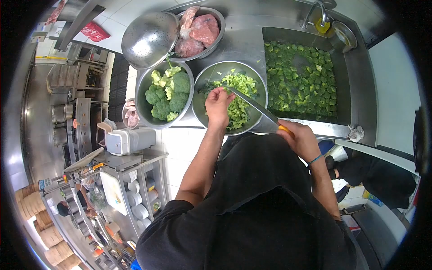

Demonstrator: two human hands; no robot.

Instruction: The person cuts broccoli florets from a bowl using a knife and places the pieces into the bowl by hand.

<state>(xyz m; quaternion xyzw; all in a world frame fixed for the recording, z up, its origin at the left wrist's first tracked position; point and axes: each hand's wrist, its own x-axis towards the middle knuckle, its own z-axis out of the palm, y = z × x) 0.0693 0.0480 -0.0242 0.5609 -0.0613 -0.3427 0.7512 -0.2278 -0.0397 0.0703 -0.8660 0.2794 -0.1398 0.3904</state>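
My right hand (298, 137) is wrapped around the yellow handle of a long kitchen knife (257, 106), whose blade slants up and left over a metal bowl (264, 111). My left hand (218, 107) is over the same bowl, fingers pinched together close to the blade's tip; what they hold, if anything, is too small to make out. Chopped light-green broccoli pieces (239, 118) lie in this bowl beneath both the blade and the left hand. Just left stands another metal bowl (139, 101) with large broccoli heads (181, 83) in it.
A sink (344, 90) full of broccoli florets (301, 76) is on the right, under a faucet (316, 10). Behind the bowls are an upturned colander (150, 39) and a bowl of bagged raw meat (204, 29). A rack of dishes (135, 198) stands at left; a person in dark clothes (378, 175) is at right.
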